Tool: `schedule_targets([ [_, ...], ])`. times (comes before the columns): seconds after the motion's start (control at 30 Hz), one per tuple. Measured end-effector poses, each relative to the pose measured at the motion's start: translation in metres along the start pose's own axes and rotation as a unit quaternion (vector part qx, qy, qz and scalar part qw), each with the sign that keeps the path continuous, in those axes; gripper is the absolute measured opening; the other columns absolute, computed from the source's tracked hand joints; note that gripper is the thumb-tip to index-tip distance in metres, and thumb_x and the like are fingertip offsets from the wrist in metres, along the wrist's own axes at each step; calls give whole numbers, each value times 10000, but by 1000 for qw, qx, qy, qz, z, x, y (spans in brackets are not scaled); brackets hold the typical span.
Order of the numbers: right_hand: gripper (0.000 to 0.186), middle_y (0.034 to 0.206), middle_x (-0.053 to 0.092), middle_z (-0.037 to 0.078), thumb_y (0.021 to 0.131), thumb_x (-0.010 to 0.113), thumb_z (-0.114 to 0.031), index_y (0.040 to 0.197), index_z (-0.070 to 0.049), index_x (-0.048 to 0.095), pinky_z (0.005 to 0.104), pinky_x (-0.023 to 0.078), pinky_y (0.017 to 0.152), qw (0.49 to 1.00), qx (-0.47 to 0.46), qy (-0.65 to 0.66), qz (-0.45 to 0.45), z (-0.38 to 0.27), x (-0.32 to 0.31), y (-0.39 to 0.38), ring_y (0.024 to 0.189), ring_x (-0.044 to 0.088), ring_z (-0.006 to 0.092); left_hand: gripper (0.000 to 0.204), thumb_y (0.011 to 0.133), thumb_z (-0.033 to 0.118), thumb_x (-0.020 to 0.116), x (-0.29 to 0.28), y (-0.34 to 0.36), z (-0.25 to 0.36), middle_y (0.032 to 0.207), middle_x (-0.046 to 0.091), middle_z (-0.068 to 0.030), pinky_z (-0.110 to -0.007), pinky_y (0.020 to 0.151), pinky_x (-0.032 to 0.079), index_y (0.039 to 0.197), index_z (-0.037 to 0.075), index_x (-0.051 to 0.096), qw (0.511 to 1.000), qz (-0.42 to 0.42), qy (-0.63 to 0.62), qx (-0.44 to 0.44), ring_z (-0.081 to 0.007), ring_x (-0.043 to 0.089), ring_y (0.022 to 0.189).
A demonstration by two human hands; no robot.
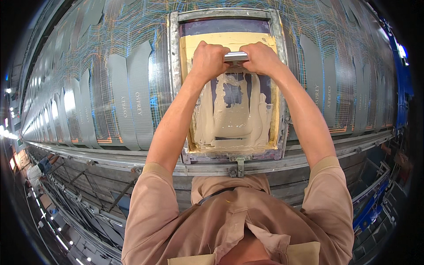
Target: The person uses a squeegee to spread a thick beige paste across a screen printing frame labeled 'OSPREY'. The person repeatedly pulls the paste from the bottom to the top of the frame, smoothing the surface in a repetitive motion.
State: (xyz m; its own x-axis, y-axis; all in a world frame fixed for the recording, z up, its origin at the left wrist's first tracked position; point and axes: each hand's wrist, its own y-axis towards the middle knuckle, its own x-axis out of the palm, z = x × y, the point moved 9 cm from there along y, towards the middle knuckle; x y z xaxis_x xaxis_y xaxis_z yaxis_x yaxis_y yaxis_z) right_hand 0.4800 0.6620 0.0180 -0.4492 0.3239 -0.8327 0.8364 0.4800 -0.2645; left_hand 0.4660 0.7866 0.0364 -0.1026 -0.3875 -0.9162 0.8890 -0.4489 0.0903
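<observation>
- Nearest, below the frame's near edge, a metal clamp [240, 167] sits at the rail [198, 169]; if it were loose, a hard push could shift the frame [175, 88] and smear the print.
- Inside the frame, pale grey paste [234, 126] lies unevenly, with dark bare patches among it; a stroke over so patchy a load could leave thin spots.
- Beyond it, toward the frame's far end, the metal bar [236, 56] spans between the left hand [210, 59] and right hand [260, 57]. Both have their fingers curled closed around its ends; the fingertips are hidden. Unequal pressure could tilt it and drag a streak.
- To either side lie grey strips [121, 97] on a patterned surface; paste dripping off the bar could mark them.
- Far left, another person [35, 172] is well apart.
</observation>
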Motion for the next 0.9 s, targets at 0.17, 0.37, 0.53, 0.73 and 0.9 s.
schedule_targets([
  [0.17,152,828,721,158,721,733,-136,860,-88,697,481,560,755,999,-40,-18,18,-20,22,-46,833,702,375,157,642,118,814,-4,-51,31,705,678,-88,-418,736,453,758,117,710,997,57,-22,37,-309,642,671],
  [0.37,217,821,699,92,692,774,-144,886,-114,683,447,476,825,996,-87,2,8,-65,86,-171,851,673,300,157,625,37,731,11,-175,97,727,651,-63,-402,750,419,718,121,637,997,35,-59,25,-263,641,704],
  [0.53,240,849,698,82,693,759,-158,922,-124,699,441,469,865,997,-68,-33,2,-59,68,-159,908,652,286,144,636,79,755,3,-152,93,743,672,-50,-413,747,424,725,135,657,999,20,-17,38,-257,654,733],
  [0.73,182,806,701,178,718,724,-154,886,-88,704,487,524,775,994,-79,-43,60,-19,7,-45,830,674,385,143,647,152,790,-12,-36,36,744,707,-58,-426,782,460,764,152,709,998,35,39,37,-268,686,746],
  [0.9,181,840,716,194,732,700,-133,892,-49,695,481,547,753,998,-46,24,36,-1,-2,-3,834,686,405,212,654,221,850,4,-2,2,735,706,-78,-439,766,482,808,130,737,999,-1,34,8,-305,675,722],
])
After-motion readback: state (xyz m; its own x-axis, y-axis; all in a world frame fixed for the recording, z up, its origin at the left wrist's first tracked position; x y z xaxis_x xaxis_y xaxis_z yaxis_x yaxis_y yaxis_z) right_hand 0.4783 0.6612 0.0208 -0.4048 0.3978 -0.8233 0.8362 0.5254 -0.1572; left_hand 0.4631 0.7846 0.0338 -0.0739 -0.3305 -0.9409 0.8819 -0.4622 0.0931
